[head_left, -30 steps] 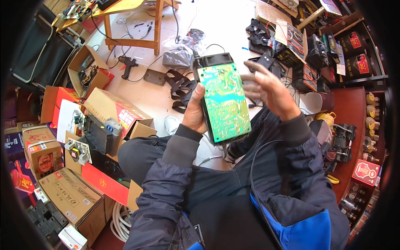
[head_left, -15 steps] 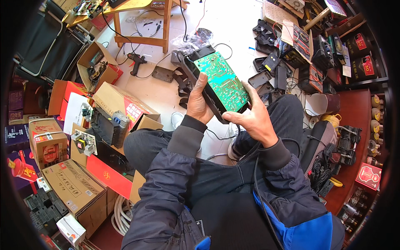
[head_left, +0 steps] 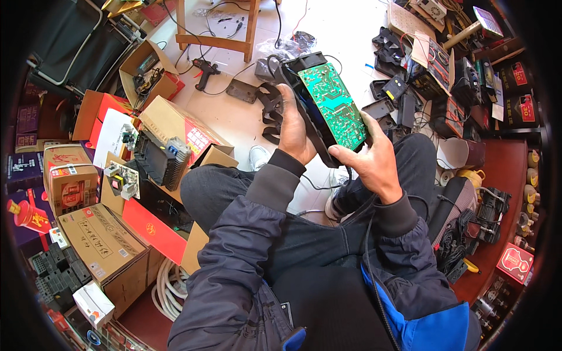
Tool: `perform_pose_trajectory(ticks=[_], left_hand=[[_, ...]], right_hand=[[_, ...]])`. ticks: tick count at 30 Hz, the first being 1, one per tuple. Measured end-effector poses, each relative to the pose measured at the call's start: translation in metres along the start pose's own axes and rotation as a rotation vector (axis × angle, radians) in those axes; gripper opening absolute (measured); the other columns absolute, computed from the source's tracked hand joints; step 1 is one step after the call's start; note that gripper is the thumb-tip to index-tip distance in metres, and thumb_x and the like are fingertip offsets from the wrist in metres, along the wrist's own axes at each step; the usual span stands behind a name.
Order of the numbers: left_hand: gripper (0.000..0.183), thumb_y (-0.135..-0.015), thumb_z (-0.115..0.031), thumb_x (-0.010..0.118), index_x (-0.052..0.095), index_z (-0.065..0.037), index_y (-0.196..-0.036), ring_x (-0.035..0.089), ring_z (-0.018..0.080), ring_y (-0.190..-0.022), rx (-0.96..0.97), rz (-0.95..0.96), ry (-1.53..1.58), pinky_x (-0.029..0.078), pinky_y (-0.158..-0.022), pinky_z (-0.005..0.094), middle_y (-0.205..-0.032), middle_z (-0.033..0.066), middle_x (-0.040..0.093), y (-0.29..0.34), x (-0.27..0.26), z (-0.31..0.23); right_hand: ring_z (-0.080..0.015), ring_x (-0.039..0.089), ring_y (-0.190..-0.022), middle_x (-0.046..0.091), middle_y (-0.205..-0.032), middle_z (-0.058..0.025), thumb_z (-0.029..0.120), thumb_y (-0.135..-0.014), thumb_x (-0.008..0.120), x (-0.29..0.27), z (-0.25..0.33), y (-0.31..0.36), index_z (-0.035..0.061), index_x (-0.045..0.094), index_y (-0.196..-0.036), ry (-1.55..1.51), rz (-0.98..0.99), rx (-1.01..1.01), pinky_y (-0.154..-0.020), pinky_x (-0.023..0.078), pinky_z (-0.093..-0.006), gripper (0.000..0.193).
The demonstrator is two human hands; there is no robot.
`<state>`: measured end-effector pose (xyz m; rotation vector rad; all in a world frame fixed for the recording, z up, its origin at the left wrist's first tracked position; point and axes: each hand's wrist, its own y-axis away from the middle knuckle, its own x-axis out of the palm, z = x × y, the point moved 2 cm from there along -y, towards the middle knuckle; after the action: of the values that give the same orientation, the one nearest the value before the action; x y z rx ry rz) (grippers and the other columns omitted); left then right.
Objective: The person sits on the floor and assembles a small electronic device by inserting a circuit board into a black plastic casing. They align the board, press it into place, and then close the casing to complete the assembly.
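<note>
Person's left hand (head_left: 294,133) grips left side of black oblong plastic housing (head_left: 311,121); right hand (head_left: 376,161) clasps its lower right corner, thumb at board's edge. Green rectangular printed circuit board (head_left: 332,105) sits in housing, slanted, solder side up, held over pale floor (head_left: 234,128). Black pistol-shaped tool with red trigger (head_left: 204,75) lies beyond, left.
</note>
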<state>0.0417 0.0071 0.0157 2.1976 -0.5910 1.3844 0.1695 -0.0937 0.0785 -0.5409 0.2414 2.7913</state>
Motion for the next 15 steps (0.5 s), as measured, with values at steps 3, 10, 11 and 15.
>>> perform_pose_trajectory(ticks=[3, 10, 11, 15], left_hand=[[0.100, -0.092, -0.090, 0.035, 0.052, -0.009, -0.148, 0.071, 0.0301, -0.117, -0.005, -0.037, -0.013, 0.058, -0.103, 0.0490, -0.129, 0.0142, 0.069, 0.000, 0.001, 0.000], [0.094, -0.098, -0.084, 0.035, 0.048, -0.008, -0.152, 0.067, 0.0314, -0.125, -0.001, 0.038, 0.027, 0.057, -0.106, 0.0503, -0.140, 0.0149, 0.064, 0.003, 0.001, -0.005], [0.095, -0.097, -0.085, 0.035, 0.048, -0.008, -0.152, 0.067, 0.0312, -0.126, 0.001, 0.045, 0.020, 0.057, -0.106, 0.0502, -0.141, 0.0147, 0.064, 0.004, 0.002, -0.005], [0.097, -0.096, -0.086, 0.037, 0.048, -0.008, -0.153, 0.066, 0.0311, -0.126, -0.003, 0.046, 0.013, 0.057, -0.106, 0.0504, -0.141, 0.0145, 0.064, 0.005, 0.003, -0.005]], right_hand=[[-0.0274, 0.072, -0.102, 0.073, -0.113, -0.0190, 0.038, -0.073, 0.092, 0.002, 0.000, 0.000, -0.0056, 0.061, -0.134, 0.018, -0.044, -0.067, -0.093, 0.055, -0.0389, 0.081], [-0.0339, 0.072, -0.103, 0.071, -0.112, -0.0228, 0.037, -0.070, 0.093, -0.001, 0.009, 0.004, -0.0081, 0.059, -0.131, 0.152, -0.079, -0.138, -0.093, 0.055, -0.0414, 0.083], [-0.0339, 0.072, -0.104, 0.071, -0.112, -0.0230, 0.037, -0.070, 0.093, -0.001, 0.010, 0.005, -0.0084, 0.059, -0.131, 0.160, -0.082, -0.142, -0.093, 0.055, -0.0414, 0.084], [-0.0342, 0.072, -0.104, 0.070, -0.113, -0.0242, 0.036, -0.069, 0.094, -0.001, 0.013, 0.006, -0.0096, 0.058, -0.131, 0.150, -0.088, -0.140, -0.093, 0.055, -0.0414, 0.085]])
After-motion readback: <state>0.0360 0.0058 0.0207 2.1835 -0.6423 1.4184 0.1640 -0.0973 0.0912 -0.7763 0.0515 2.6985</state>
